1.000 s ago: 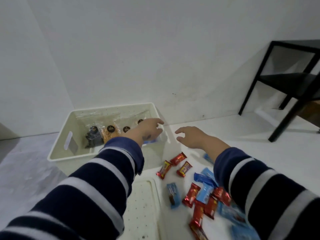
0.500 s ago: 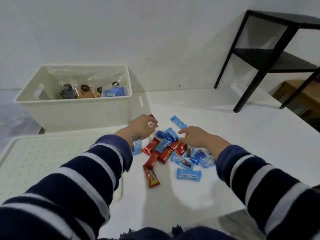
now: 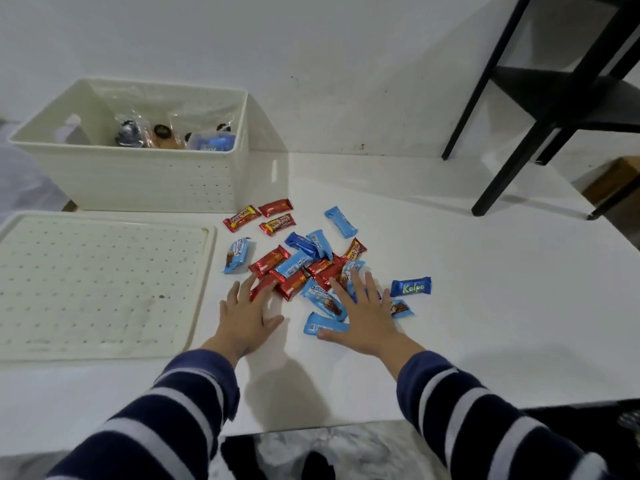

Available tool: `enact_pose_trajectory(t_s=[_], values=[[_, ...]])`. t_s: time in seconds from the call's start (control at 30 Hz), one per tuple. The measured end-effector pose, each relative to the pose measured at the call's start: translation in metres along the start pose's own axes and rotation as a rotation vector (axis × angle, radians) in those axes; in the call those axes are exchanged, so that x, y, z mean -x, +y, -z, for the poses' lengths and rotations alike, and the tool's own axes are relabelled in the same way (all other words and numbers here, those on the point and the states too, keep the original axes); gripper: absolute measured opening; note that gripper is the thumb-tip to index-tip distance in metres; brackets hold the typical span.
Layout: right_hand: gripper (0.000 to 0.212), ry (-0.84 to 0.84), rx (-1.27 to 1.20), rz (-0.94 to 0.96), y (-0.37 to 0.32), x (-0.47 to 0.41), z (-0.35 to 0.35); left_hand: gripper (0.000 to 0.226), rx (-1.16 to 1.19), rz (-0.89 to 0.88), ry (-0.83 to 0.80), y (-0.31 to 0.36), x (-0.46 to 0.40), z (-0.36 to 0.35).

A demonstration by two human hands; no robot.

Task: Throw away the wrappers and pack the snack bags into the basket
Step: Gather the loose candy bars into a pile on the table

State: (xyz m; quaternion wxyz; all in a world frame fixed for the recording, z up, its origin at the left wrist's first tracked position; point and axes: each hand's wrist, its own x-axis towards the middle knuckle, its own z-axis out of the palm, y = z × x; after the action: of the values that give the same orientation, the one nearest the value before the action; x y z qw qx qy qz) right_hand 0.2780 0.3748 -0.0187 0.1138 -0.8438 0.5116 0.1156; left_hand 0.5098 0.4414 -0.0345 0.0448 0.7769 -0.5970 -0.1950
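Note:
A pile of red and blue snack wrappers lies on the white table. My left hand lies flat with spread fingers at the pile's near left edge, fingertips touching a red wrapper. My right hand lies flat with spread fingers over the pile's near right side, covering some blue wrappers. A dark blue Kalpa bar sits just right of that hand. The cream basket stands at the back left and holds several clear snack bags and a blue pack.
The basket's perforated cream lid lies flat at the left, beside the pile. A black metal shelf frame stands at the back right. The table's front edge runs just below my sleeves.
My left hand came back from the basket to the table. Both hands opened and now lie flat at the near side of the wrapper pile. The view tilted down.

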Motion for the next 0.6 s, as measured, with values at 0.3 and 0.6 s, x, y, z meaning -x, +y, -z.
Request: enact_pose_trajectory(t_s=[0.3,0.6], values=[[0.1,0.231,0.033,0.076,0.007,-0.047,-0.015,0.085,-0.234,-0.142,0.26,-0.015,-0.026,-0.01],[0.086,0.151,0.076,0.116,0.021,-0.086,0.0,0.084,-0.326,-0.384,0.204,0.004,-0.097,0.004]])
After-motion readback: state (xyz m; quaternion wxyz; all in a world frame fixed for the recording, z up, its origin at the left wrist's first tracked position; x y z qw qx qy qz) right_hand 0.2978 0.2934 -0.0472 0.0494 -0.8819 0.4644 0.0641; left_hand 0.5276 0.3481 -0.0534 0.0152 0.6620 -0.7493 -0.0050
